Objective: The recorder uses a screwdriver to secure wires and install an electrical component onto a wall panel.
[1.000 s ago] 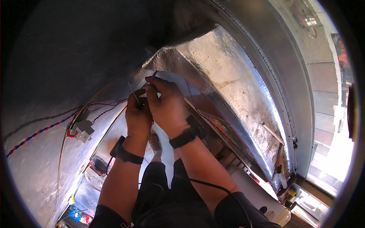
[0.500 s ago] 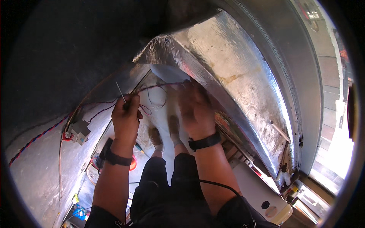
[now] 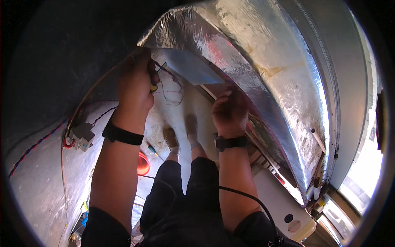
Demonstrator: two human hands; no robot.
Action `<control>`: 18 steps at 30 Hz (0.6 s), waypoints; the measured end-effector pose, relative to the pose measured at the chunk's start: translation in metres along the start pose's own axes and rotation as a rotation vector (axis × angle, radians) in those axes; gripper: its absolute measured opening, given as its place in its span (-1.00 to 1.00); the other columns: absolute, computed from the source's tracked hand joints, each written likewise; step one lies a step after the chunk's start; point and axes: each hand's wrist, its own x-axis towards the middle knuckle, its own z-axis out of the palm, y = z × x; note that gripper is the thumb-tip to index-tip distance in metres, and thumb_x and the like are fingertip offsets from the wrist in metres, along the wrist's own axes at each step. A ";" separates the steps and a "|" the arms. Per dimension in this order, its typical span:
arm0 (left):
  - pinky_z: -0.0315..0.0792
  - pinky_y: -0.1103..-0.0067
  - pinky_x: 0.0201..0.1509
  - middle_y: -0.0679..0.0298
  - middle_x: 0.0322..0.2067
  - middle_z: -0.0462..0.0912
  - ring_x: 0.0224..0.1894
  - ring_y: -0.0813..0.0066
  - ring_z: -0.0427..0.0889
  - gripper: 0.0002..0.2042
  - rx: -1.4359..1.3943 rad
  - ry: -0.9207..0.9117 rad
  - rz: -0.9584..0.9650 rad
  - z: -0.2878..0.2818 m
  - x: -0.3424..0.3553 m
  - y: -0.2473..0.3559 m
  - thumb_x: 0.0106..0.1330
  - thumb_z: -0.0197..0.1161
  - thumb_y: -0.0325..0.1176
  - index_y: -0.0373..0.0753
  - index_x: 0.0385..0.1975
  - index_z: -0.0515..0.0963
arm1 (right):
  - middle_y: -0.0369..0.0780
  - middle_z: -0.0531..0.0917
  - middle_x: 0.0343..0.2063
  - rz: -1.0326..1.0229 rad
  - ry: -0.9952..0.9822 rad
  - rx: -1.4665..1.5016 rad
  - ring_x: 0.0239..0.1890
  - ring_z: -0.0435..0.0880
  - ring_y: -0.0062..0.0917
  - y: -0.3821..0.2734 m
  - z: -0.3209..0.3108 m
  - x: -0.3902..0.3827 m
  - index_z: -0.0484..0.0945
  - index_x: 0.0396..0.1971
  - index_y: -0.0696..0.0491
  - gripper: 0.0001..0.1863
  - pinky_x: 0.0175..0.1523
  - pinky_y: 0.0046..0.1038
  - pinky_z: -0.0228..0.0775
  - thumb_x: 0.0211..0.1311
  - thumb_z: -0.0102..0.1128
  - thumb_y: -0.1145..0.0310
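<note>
My left hand (image 3: 136,80) is raised at the upper middle, beside the dark overhanging surface. Its fingers are closed round a screwdriver (image 3: 153,87); a bit of yellow handle shows below the fingers and the thin metal shaft points up and right. A thin wire loop (image 3: 172,103) hangs just right of that hand. Lower and to the right, my right hand (image 3: 230,109) is curled near the foil-covered edge; what its fingers hold, if anything, is hidden in shadow. Twisted red and blue wire (image 3: 39,144) runs along the left wall to a small grey circuit breaker (image 3: 82,135).
Crinkled foil-lined sheeting (image 3: 263,53) curves across the upper right. On the floor, a red bowl-like container (image 3: 143,164) and another screwdriver (image 3: 152,149) lie near my feet. A white appliance (image 3: 284,206) stands at the lower right. A black cable (image 3: 247,198) crosses my right arm.
My left hand has moved up with the screwdriver, whose shaft now points right instead of left. My right hand has shifted right and slightly down, and its fingers have curled. The view has shifted.
</note>
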 end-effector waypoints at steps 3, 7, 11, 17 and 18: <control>0.23 0.62 -0.55 0.34 -0.59 0.42 -0.64 0.58 0.36 -0.89 0.015 -0.010 0.009 0.013 -0.001 0.007 0.31 0.16 -0.33 -0.19 -0.40 0.45 | -0.27 0.68 -0.22 0.004 0.004 -0.028 -0.31 0.68 -0.53 0.005 0.001 0.004 0.57 -0.13 0.05 -0.81 -0.24 -0.54 0.60 0.33 0.07 0.35; 0.23 0.63 -0.55 0.30 -0.55 0.48 -0.61 0.56 0.40 -0.91 0.133 0.007 -0.080 0.021 0.003 -0.003 0.29 0.15 -0.35 -0.22 -0.37 0.48 | -0.31 0.68 -0.22 0.087 -0.092 -0.071 -0.32 0.67 -0.56 0.019 0.011 -0.001 0.57 -0.12 0.01 -0.81 -0.26 -0.56 0.60 0.31 0.13 0.36; 0.24 0.62 -0.55 0.28 -0.53 0.52 -0.59 0.54 0.44 -0.88 0.231 -0.016 0.047 0.024 0.009 -0.012 0.26 0.18 -0.33 -0.23 -0.41 0.51 | -0.34 0.68 -0.28 0.006 -0.005 -0.143 -0.34 0.66 -0.60 0.015 0.004 0.010 0.58 -0.15 0.00 -0.83 -0.29 -0.58 0.60 0.31 0.16 0.34; 0.51 0.50 -0.31 0.19 -0.35 0.63 -0.33 0.42 0.63 -0.85 0.500 -0.046 0.185 0.000 0.036 -0.017 0.28 0.15 -0.37 -0.30 -0.27 0.56 | -0.37 0.66 -0.34 -0.108 0.206 -0.137 -0.41 0.65 -0.62 0.020 0.001 0.018 0.57 -0.17 0.02 -0.85 -0.34 -0.62 0.58 0.35 0.12 0.32; 0.51 0.50 -0.31 0.19 -0.35 0.63 -0.31 0.42 0.64 -0.85 0.713 -0.029 0.363 -0.006 0.041 -0.020 0.28 0.15 -0.37 -0.30 -0.27 0.57 | -0.36 0.66 -0.35 -0.073 0.153 -0.167 -0.41 0.65 -0.62 0.026 0.003 0.013 0.57 -0.17 0.02 -0.86 -0.35 -0.62 0.58 0.36 0.10 0.33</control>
